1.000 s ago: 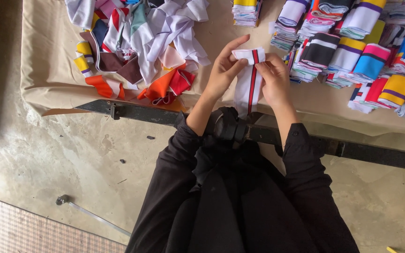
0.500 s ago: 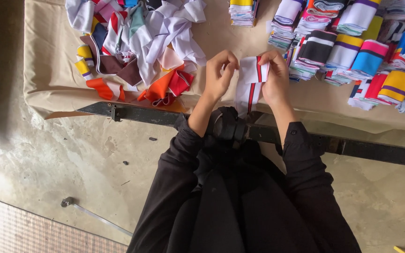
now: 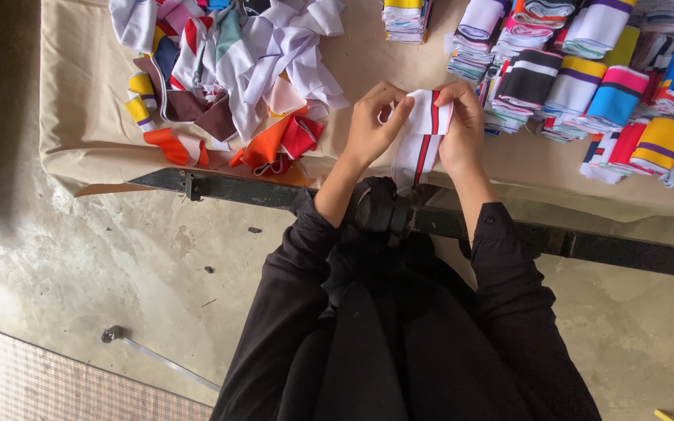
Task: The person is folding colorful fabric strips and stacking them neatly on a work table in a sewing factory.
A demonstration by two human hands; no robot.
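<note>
On the desk's (image 3: 79, 117) left, loose fabric pieces (image 3: 228, 70) are lying heaped. Your left hand (image 3: 372, 125) and right hand (image 3: 462, 129) are both pinching a white strip with red-black stripe (image 3: 429, 117) above the near edge; folded stacks (image 3: 587, 86) are sitting right.

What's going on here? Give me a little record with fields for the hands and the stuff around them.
left hand: pinches the white strip with a red and black stripe
right hand: grips the same strip's folded top
strip: lower end hangs over the table edge
left side: loose heap of fabric pieces
right side: folded stacks
</note>
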